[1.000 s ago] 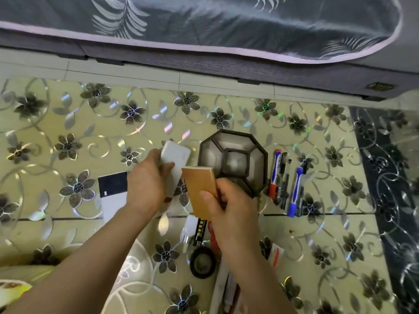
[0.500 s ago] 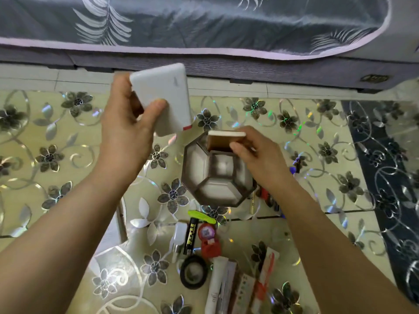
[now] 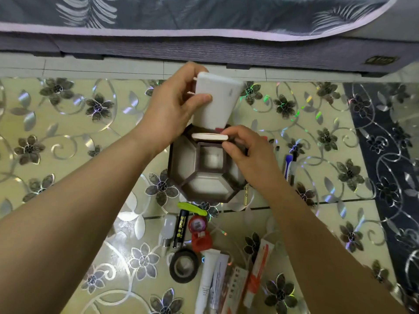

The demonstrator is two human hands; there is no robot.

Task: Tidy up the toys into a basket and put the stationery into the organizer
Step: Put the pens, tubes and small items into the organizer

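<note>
A dark octagonal organizer [image 3: 176, 177] with several compartments stands on the flowered floor. My left hand [image 3: 172, 107] grips a white rounded block [image 3: 215, 103], upright, its lower end at the organizer's far compartment. My right hand [image 3: 247, 152] pinches a small brown notepad [image 3: 209, 136] standing on edge in that same far compartment, just in front of the white block.
Markers [image 3: 288, 164] lie right of the organizer, partly behind my right hand. Near me lie a green cutter [image 3: 192, 208], a black marker [image 3: 180, 227], a red tape dispenser [image 3: 199, 232], a black tape roll [image 3: 184, 265], a white tube [image 3: 207, 279] and packets. A bed edge [image 3: 204, 48] runs along the far side.
My left hand brought the white block from the upper left down to the organizer's far compartment. The notepad has sunk deeper into that compartment under my right hand.
</note>
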